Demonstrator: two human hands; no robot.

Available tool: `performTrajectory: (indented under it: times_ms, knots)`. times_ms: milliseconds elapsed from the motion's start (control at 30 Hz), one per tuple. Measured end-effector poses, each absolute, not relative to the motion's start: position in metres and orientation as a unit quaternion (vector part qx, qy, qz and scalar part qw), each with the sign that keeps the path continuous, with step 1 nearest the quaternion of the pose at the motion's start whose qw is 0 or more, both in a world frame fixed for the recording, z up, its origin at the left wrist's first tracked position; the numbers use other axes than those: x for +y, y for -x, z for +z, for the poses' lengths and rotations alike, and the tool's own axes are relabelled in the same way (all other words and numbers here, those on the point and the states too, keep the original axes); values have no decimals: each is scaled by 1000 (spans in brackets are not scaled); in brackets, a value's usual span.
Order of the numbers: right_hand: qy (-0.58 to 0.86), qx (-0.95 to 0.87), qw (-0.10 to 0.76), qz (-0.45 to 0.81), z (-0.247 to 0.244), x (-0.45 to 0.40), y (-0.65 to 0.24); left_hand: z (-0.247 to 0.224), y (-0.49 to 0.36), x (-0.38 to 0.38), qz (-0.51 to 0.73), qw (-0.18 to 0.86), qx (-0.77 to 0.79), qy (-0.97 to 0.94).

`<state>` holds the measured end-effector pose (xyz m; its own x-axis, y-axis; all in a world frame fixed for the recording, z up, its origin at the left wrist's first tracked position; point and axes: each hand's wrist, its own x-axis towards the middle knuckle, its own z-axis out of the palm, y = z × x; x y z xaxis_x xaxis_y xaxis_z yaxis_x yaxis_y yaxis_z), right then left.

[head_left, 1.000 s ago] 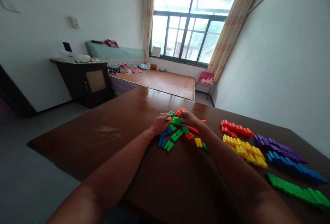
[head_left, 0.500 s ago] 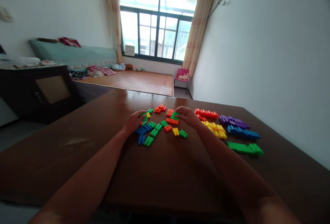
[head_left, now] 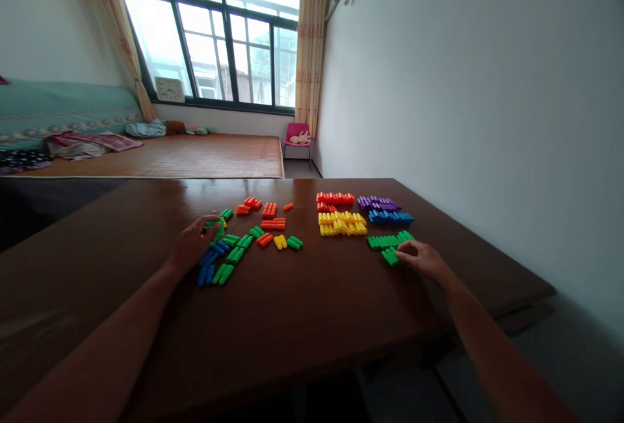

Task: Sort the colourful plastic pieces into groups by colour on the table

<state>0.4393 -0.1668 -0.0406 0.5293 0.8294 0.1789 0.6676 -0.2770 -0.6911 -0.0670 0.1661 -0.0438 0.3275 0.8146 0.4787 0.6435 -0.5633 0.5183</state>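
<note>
On the left of the brown table, my left hand (head_left: 194,241) has its fingers curled round a few green building blocks (head_left: 214,229). Just beside it lie blue building blocks (head_left: 214,251) and green paired blocks (head_left: 238,251). Over on the right, my right hand (head_left: 425,260) pinches a short group of green blocks (head_left: 389,256) at its right end. That group lies just in front of a longer green row (head_left: 387,241). The blocks are small, rounded plastic tubes, many joined side by side.
Yellow (head_left: 342,223), red (head_left: 336,199), purple (head_left: 377,203) and blue rows (head_left: 390,217) are grouped on the right of the table (head_left: 292,312). Orange blocks (head_left: 273,223) and a yellow pair (head_left: 280,242) lie mid-table. A white wall (head_left: 463,117) stands to the right.
My right hand has gone from the middle blocks to the green blocks on the right, and the green blocks it carried now lie by the green row. The view has turned right.
</note>
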Motion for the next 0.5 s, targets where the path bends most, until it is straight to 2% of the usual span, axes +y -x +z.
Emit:
performTrajectory:
  times_ms: [267, 400, 500]
  knots:
    - [824, -472, 313, -16, -52, -153, -423, -48, 68, 160, 354, 101, 390, -844]
    - [810, -461, 354, -70, -31, -143, -401, -42, 60, 152, 360, 158, 390, -833]
    - [748, -533, 391, -50, -13, -112, -362, -39, 49, 144, 352, 187, 386, -832]
